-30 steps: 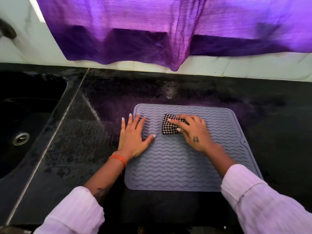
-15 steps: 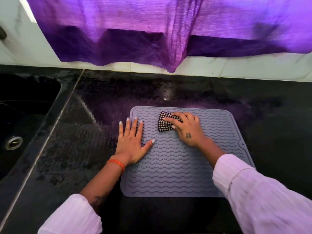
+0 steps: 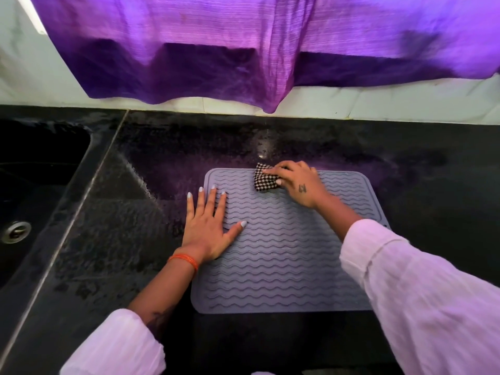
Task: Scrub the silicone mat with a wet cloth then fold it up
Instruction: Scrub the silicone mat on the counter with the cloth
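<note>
A grey silicone mat (image 3: 284, 255) lies flat on a black speckled stone counter (image 3: 113, 234), a rounded-corner rectangle whose whole upper face is moulded in rows of raised wavy ridges, with a smooth narrow border running round the edge. The person's left hand (image 3: 207, 228) lies palm down over the mat's left border, fingers straight and slightly spread, thumb stretched out across the ridges; the outer fingers reach past the edge onto the counter, and the hand holds nothing. The right hand (image 3: 300, 182) works at the mat's far edge, its fingers curled down over a small bunched cloth (image 3: 263, 177) woven in a fine black-and-white check, the thumb tucked against the cloth's near side. The cloth sits crumpled into a rough wedge, its far corner poking just past the mat's back border. A thin orange band (image 3: 184, 260) circles the left wrist, and both forearms emerge from loose pale sleeves (image 3: 422, 301) of a light crinkled fabric. The counter's surface shows a wet, mottled sheen to the left of the mat. At the far left a dark sink (image 3: 40, 169) is sunk into the stone, with a round metal drain (image 3: 16, 231) in its floor. Behind the counter a purple curtain (image 3: 243, 50) of ribbed, slightly glossy cloth hangs in soft folds over a pale tiled wall (image 3: 378, 104).
</note>
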Tool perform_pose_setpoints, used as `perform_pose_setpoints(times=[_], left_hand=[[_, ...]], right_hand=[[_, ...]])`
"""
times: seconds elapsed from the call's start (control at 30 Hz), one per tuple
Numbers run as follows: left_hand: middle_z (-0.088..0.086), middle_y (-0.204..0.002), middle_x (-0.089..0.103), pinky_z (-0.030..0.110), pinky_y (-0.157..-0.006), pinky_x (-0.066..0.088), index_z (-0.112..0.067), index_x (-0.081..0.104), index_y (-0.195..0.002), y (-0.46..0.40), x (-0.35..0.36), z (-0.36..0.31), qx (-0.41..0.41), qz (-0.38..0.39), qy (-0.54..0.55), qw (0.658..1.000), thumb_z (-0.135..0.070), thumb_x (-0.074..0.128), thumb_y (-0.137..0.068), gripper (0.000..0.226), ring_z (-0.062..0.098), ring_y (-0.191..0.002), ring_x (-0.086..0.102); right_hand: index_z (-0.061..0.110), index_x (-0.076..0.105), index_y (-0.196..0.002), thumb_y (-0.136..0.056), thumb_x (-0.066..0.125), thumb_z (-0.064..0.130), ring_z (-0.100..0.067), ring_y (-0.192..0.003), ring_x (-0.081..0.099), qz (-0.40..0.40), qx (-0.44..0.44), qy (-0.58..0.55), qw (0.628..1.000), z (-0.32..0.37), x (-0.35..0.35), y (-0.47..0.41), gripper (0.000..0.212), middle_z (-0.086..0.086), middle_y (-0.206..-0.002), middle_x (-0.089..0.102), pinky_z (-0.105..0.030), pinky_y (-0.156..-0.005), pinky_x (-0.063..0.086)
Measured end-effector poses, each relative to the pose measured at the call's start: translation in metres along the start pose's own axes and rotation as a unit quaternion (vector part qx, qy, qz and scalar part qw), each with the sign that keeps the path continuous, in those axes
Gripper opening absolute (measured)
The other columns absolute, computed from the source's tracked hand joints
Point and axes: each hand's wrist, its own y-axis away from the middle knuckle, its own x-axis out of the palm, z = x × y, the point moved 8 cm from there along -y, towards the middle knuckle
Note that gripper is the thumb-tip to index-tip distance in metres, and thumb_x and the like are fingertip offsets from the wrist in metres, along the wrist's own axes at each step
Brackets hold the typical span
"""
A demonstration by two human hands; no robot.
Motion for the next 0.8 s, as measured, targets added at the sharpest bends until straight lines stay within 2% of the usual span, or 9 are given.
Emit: perform_pose_setpoints(times=[0.13, 0.27, 0.33, 0.43, 0.53, 0.63, 0.7, 0.8], left_hand=[[0.005, -0.157, -0.021, 0.046, -0.108, -0.030, -0.022, -0.012, -0.150, 0.000, 0.001, 0.000, -0.001, 0.007, -0.001, 1.000, -0.079, -0.010, -0.070, 0.098, 0.025, -0.141, -0.028], [0.005, -0.157, -0.021, 0.046, -0.109, -0.028, -0.022, -0.011, -0.150, 0.000, -0.001, -0.001, -0.001, 0.014, 0.003, 1.000, -0.079, -0.010, -0.069, 0.099, 0.025, -0.141, -0.027], [0.004, -0.157, -0.021, 0.046, -0.109, -0.028, -0.022, -0.011, -0.150, 0.000, 0.000, -0.001, -0.001, 0.013, 0.008, 1.000, -0.079, -0.010, -0.068, 0.100, 0.025, -0.142, -0.027], [0.004, -0.157, -0.020, 0.046, -0.108, -0.030, -0.023, -0.011, -0.150, -0.001, 0.001, 0.000, -0.001, 0.011, 0.011, 1.000, -0.080, -0.010, -0.067, 0.101, 0.025, -0.142, -0.026], [0.004, -0.158, -0.018, 0.045, -0.106, -0.031, -0.022, -0.011, -0.150, -0.002, 0.002, 0.001, -0.002, 0.018, 0.006, 1.000, -0.081, -0.010, -0.067, 0.102, 0.025, -0.142, -0.025], [0.005, -0.158, -0.018, 0.045, -0.106, -0.031, -0.022, -0.011, -0.150, -0.002, 0.002, 0.000, 0.000, 0.029, 0.003, 1.000, -0.081, -0.011, -0.065, 0.103, 0.026, -0.142, -0.026], [0.005, -0.157, -0.019, 0.045, -0.107, -0.030, -0.022, -0.011, -0.150, -0.003, 0.002, 0.000, 0.001, 0.031, 0.003, 1.000, -0.082, -0.011, -0.065, 0.104, 0.026, -0.142, -0.026], [0.006, -0.158, -0.017, 0.047, -0.108, -0.028, -0.022, -0.010, -0.150, -0.002, 0.003, 0.001, -0.001, 0.026, 0.000, 1.000, -0.081, -0.010, -0.066, 0.103, 0.026, -0.143, -0.024]], right_hand=[[0.043, 0.040, -0.137, -0.098, 0.041, 0.031, -0.028, -0.118, 0.038, -0.057, 0.092, 0.037, 0.993, -0.025, -0.001, 0.020, 0.041, 0.004, -0.141, 0.041, -0.042, -0.094, 0.032], [0.043, 0.041, -0.136, -0.098, 0.042, 0.030, -0.028, -0.120, 0.037, -0.012, 0.082, 0.023, 0.996, -0.024, -0.003, 0.011, 0.040, 0.004, -0.140, 0.041, -0.042, -0.095, 0.031], [0.043, 0.047, -0.131, -0.097, 0.045, 0.028, -0.028, -0.116, 0.040, -0.036, 0.077, -0.009, 0.996, -0.024, -0.012, 0.012, 0.038, 0.005, -0.135, 0.047, -0.038, -0.089, 0.029], [0.042, 0.050, -0.129, -0.094, 0.050, 0.027, -0.028, -0.110, 0.044, -0.105, 0.079, 0.000, 0.991, -0.027, -0.016, 0.047, 0.038, 0.003, -0.130, 0.052, -0.037, -0.084, 0.028], [0.043, 0.043, -0.135, -0.096, 0.046, 0.031, -0.028, -0.114, 0.043, -0.084, 0.106, 0.052, 0.989, -0.030, 0.001, 0.073, 0.041, 0.000, -0.137, 0.046, -0.041, -0.090, 0.031], [0.045, 0.042, -0.134, -0.096, 0.043, 0.032, -0.027, -0.116, 0.041, -0.050, 0.123, 0.040, 0.990, -0.031, -0.004, 0.061, 0.040, 0.003, -0.138, 0.045, -0.040, -0.092, 0.031], [0.045, 0.047, -0.131, -0.096, 0.045, 0.030, -0.027, -0.115, 0.042, -0.037, 0.113, 0.004, 0.993, -0.028, -0.010, 0.056, 0.038, 0.004, -0.133, 0.048, -0.039, -0.089, 0.030], [0.043, 0.050, -0.129, -0.095, 0.048, 0.027, -0.026, -0.108, 0.045, -0.070, 0.077, -0.017, 0.994, -0.018, -0.019, 0.081, 0.037, 0.004, -0.127, 0.052, -0.036, -0.082, 0.028]])
